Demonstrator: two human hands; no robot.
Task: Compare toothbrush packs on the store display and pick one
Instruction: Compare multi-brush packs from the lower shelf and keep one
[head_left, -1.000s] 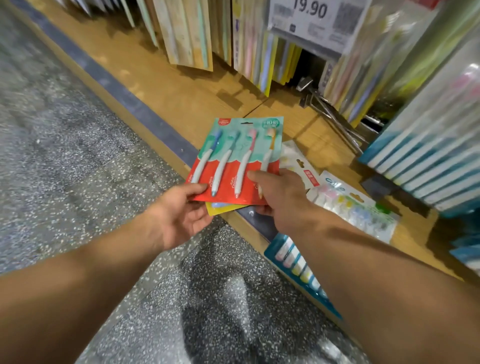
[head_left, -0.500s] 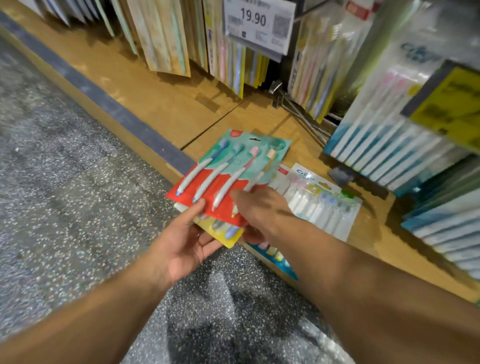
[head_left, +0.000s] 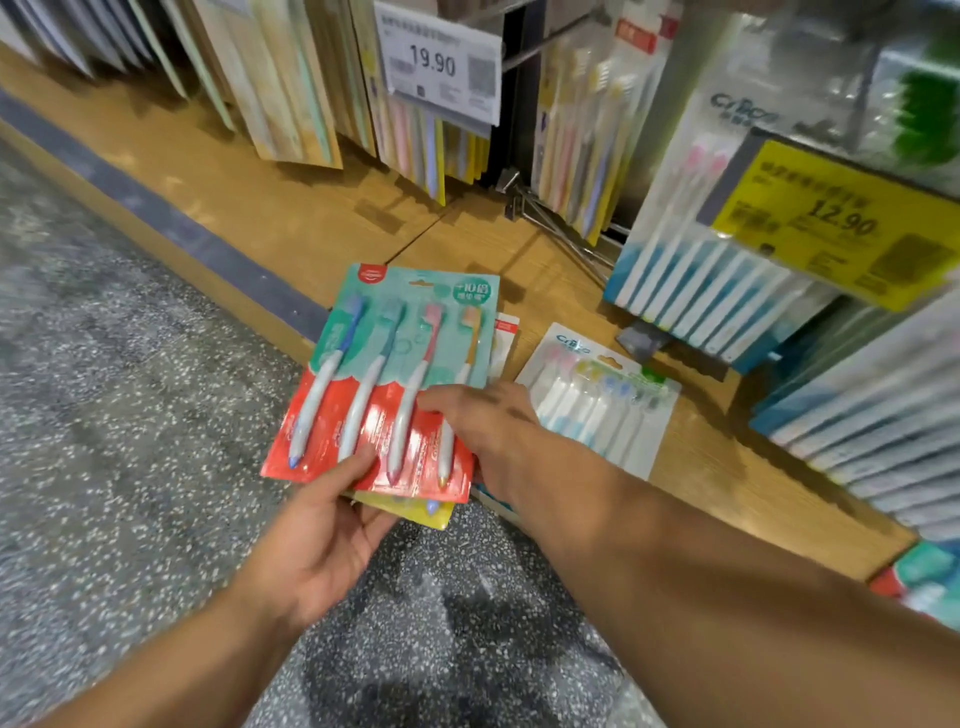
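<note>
While both hands grip red-teal pack (head_left: 384, 374) | shelf edge (head_left: 244, 260) beneath

A white price tag (head_left: 439, 62) hanging from the rack reads 19.90, a yellow price tag (head_left: 836, 223) reads 12.90, and the teal-and-red toothbrush pack (head_left: 395, 374) carries a badge with "+10" near its top.

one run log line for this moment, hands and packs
left hand: holds red-teal four-brush pack with yellow pack under it | right hand: grips same red-teal pack | white pack: lying on wooden shelf
</note>
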